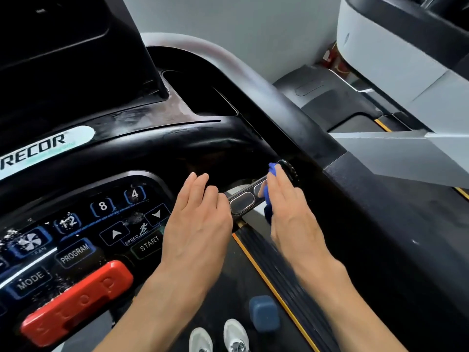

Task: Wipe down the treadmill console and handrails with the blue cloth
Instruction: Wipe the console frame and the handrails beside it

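The black treadmill console (pixel 177 138) fills the left, its button panel (pixel 83 232) speckled with droplets. A short black hand grip (pixel 243 201) with oval metal plates sticks out to the right of the panel. My right hand (pixel 291 214) lies over the grip's right end with straight fingers, pressing the blue cloth (pixel 267 195) onto it. The cloth peeks out at the fingertips and along the thumb side; the thumb is hidden. My left hand (pixel 200 222) rests flat with straight fingers at the grip's left end and holds nothing. The grey handrail (pixel 228 57) curves behind the console.
A red stop button (pixel 76 301) sits at the console's near edge. Below are my white shoes (pixel 218 336), a blue dumbbell (pixel 264 313) and the ribbed side rail with a yellow stripe (pixel 269 280). A neighbouring grey treadmill (pixel 396 62) stands at the right.
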Demonstrator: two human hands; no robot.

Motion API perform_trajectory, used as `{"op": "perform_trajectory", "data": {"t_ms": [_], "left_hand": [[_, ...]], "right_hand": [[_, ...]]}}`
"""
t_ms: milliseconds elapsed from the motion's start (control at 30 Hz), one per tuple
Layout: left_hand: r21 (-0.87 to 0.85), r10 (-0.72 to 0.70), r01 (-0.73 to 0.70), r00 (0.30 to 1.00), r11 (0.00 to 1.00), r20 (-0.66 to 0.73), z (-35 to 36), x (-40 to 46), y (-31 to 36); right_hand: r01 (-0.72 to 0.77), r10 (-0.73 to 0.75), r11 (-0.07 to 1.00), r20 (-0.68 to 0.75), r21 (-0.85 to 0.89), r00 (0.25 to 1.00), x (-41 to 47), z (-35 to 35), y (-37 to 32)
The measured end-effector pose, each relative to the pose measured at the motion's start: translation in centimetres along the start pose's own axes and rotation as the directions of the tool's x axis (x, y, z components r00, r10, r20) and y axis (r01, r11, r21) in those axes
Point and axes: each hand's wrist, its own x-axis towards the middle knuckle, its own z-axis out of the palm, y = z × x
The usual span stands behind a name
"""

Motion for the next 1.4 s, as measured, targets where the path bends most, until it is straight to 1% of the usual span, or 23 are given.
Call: {"op": "perform_trajectory", "data": {"t_ms": [100,167,233,333,400,433,533,567,600,667,733,767,800,833,867,933,967,1000,1067,1100,1200,1267,1400], "left_hand": [[0.013,-0.001,0.001,1.000,1.000,-0.010,-0.3,-0.3,0.0],[-0.010,-0.019,0.019,1.000,1.000,-0.016,-0.6,-0.4,0.0],[-0.029,-0.040,0.040,0.999,0.999,-0.014,-0.9,-0.6,-0.1],[-0.070,-0.051,0.050,0.999,0.996,-0.014,-0.9,-0.8,0.0],[-0.091,-0.055,0.052,0.998,0.994,-0.023,-0.8,-0.9,0.0],[-0.096,-0.052,0.050,0.998,0.994,-0.025,-0.7,-1.0,-0.1],[-0.108,-0.048,0.046,0.999,0.993,-0.018,-0.7,-1.3,-0.3],[-0.110,-0.047,0.044,0.999,0.993,-0.016,-0.7,-1.3,-0.3],[-0.110,-0.047,0.045,0.999,0.993,-0.016,-0.8,-1.3,-0.3],[-0.111,-0.057,0.055,0.998,0.992,-0.016,-0.8,-1.4,-0.3],[-0.119,-0.067,0.063,0.997,0.991,-0.028,-0.9,-1.6,-0.4],[-0.121,-0.076,0.071,0.997,0.990,-0.033,-1.0,-1.7,-0.6],[-0.118,-0.086,0.082,0.996,0.990,-0.032,-1.1,-2.0,-0.8],[-0.109,-0.097,0.093,0.995,0.990,-0.028,-1.3,-2.3,-1.1],[-0.098,-0.105,0.101,0.994,0.990,-0.029,-1.3,-2.7,-1.4],[-0.081,-0.118,0.114,0.992,0.990,-0.044,-1.5,-3.4,-2.0],[-0.079,-0.123,0.119,0.991,0.990,-0.052,-1.5,-3.7,-2.2],[-0.079,-0.127,0.122,0.990,0.989,-0.057,-1.5,-4.0,-2.4],[-0.078,-0.131,0.126,0.989,0.989,-0.067,-1.5,-4.6,-2.6],[-0.074,-0.131,0.126,0.989,0.989,-0.071,-1.4,-4.8,-2.7],[-0.044,-0.122,0.119,0.989,0.992,-0.078,-1.2,-5.3,-2.9],[-0.022,-0.111,0.110,0.991,0.994,-0.072,-1.3,-5.4,-3.1],[0.006,-0.092,0.093,0.994,0.996,-0.057,-1.5,-5.4,-3.5]], "right_hand": [[-0.066,0.065,0.997,-0.017,-0.040,0.998,1.3,0.4,1.3],[-0.081,0.080,0.996,-0.032,-0.024,0.996,0.9,0.3,1.3],[-0.007,0.007,1.000,-0.023,0.027,1.000,-0.5,0.9,0.0],[0.169,-0.177,0.973,0.034,0.159,0.984,-2.9,2.1,-2.8],[0.188,-0.194,0.968,0.021,0.165,0.981,-2.6,2.0,-2.2],[0.151,-0.153,0.976,0.002,0.155,0.988,-2.0,1.8,-1.1],[-0.074,0.076,0.994,-0.024,0.076,0.997,0.0,0.8,2.1],[-0.116,0.118,0.991,-0.025,0.063,0.993,0.1,0.7,2.2],[-0.113,0.116,0.991,-0.031,0.076,0.993,-0.1,0.8,1.6],[0.008,-0.004,0.985,-0.029,0.170,1.000,-1.8,1.4,-1.1],[0.148,-0.162,0.958,0.039,0.244,0.986,-4.1,2.3,-3.8],[0.182,-0.208,0.949,0.077,0.258,0.975,-4.7,2.4,-4.4],[0.207,-0.232,0.944,0.072,0.256,0.970,-4.7,2.2,-4.2],[0.201,-0.216,0.945,0.034,0.257,0.976,-4.1,1.9,-3.3],[0.133,-0.137,0.953,-0.002,0.272,0.991,-3.3,1.5,-2.1],[-0.074,0.082,0.946,-0.013,0.316,0.997,-1.6,0.9,-0.2],[-0.115,0.126,0.946,-0.015,0.304,0.992,-1.3,0.7,-0.2],[-0.099,0.107,0.955,-0.015,0.281,0.994,-1.4,0.7,-1.0],[0.062,-0.068,0.965,0.014,0.255,0.998,-3.1,1.5,-3.8],[0.128,-0.149,0.956,0.062,0.263,0.987,-4.4,1.8,-5.5],[0.212,-0.256,0.938,0.134,0.276,0.957,-6.4,2.5,-8.0],[0.212,-0.243,0.950,0.116,0.231,0.963,-5.6,2.3,-7.1],[0.092,-0.104,0.974,0.050,0.205,0.993,-4.0,1.8,-6.2]]}}
